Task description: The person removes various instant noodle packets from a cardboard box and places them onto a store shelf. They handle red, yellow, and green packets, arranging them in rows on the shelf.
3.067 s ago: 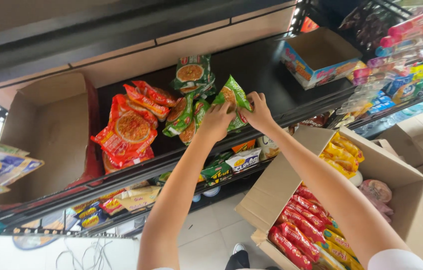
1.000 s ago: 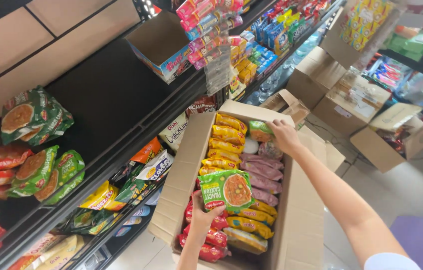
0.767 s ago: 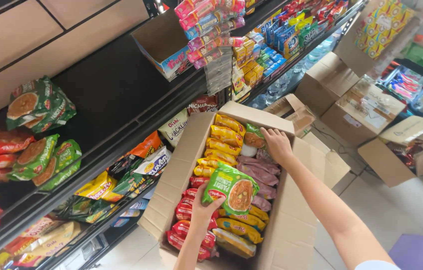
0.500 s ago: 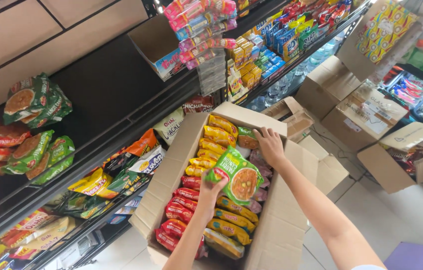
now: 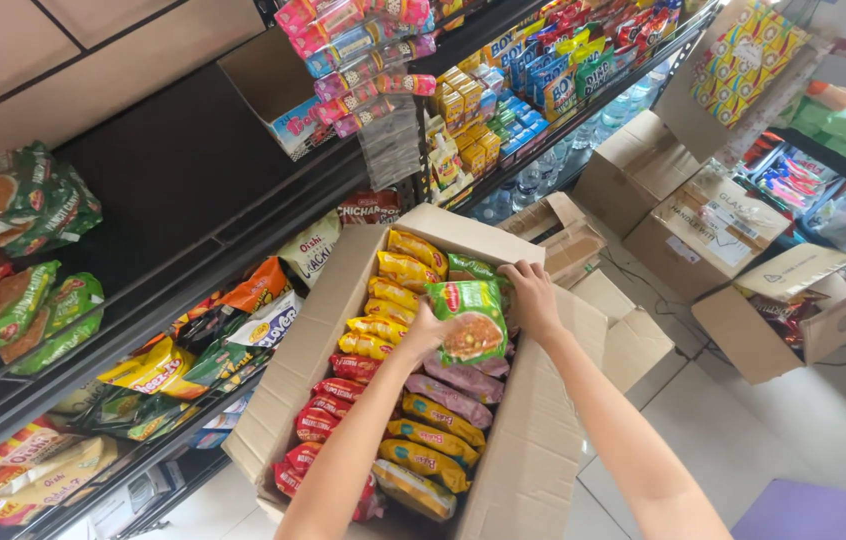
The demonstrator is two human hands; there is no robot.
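My left hand (image 5: 421, 332) grips the left edge of a green noodle packet (image 5: 467, 320) held above an open cardboard box (image 5: 533, 440). My right hand (image 5: 533, 295) rests at the packet's upper right corner, over the far end of the box, touching the packet; whether it grips it is unclear. Inside the box lie rows of yellow packets (image 5: 383, 295), red packets (image 5: 328, 395) and pinkish packets (image 5: 453, 380). Another green packet (image 5: 468, 267) shows just beyond the held one.
A dark shelf (image 5: 183, 170) at left carries green packets (image 5: 18, 200) and red ones. A lower shelf (image 5: 143, 440) holds mixed snack bags. Open cardboard boxes (image 5: 793, 310) stand on the tiled floor at right. Hanging sweets (image 5: 363, 70) dangle above.
Three seconds ago both hands set green packets on the dark shelf. Since then I turned to the box, and my left hand lifted a green packet toward my right hand.
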